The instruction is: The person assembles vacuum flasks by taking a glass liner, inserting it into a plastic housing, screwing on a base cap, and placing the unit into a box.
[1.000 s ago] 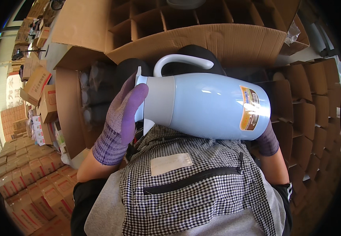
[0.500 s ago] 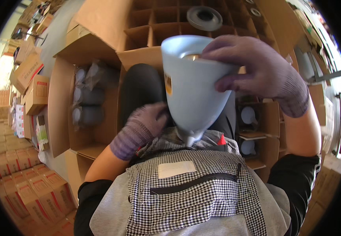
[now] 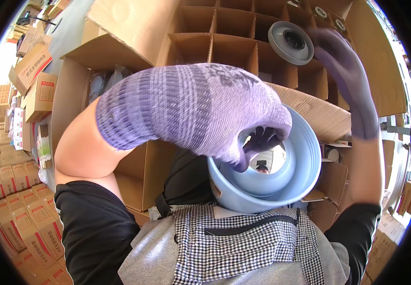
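1. Here, in the head view, the left hand (image 3: 191, 111), in a purple knit glove, reaches across the middle of the picture, its fingertips (image 3: 257, 142) curled over the rim and into the open end of a pale blue flask body (image 3: 281, 190); that grip is closed on the rim.
2. The flask body is held up close before the person's chest, just above a checked apron (image 3: 243, 247), its open end facing the camera and a mirrored inside showing.
3. The right hand (image 3: 348, 80), gloved likewise, is raised at upper right and touches the edge of a grey round base cap (image 3: 292, 42); whether its grip is closed on the cap I cannot tell.
4. Behind them stands a divided cardboard carton (image 3: 224, 28). Stacked boxes (image 3: 11, 204) line the left.
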`<state>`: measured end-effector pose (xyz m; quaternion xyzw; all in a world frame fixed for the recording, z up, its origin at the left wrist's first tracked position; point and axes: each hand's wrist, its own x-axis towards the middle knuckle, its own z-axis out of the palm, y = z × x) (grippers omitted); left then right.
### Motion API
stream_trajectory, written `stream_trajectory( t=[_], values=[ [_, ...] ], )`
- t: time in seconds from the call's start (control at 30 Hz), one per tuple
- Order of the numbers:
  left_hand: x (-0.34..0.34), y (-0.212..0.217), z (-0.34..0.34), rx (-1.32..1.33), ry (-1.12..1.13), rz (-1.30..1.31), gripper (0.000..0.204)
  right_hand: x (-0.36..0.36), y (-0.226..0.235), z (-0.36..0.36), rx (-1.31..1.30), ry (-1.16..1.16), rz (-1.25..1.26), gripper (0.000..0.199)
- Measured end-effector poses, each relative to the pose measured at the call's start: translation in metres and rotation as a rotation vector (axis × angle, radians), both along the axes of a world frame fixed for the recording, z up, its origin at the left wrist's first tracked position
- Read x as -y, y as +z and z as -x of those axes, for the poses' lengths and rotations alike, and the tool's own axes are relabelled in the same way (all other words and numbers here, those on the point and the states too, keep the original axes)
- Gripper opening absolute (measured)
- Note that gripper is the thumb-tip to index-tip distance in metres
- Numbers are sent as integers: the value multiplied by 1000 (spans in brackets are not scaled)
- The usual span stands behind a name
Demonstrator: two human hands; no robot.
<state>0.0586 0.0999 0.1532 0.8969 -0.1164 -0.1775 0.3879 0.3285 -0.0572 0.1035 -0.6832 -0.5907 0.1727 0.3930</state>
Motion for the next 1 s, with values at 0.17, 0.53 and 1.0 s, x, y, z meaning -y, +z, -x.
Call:
stream_trajectory(
  t=[0.17, 0.53, 1.0],
  values=[
    [-7, 3, -6, 50, -35, 18, 55, -78, -59, -79, 500, 16, 378, 56],
    [-8, 19, 0, 188, 34, -136, 64, -80, -51, -72, 729, 25, 541, 68],
    [-22, -42, 20, 399, 520, 343, 64, -34, 27, 73, -283, -2, -344, 47]
  ],
)
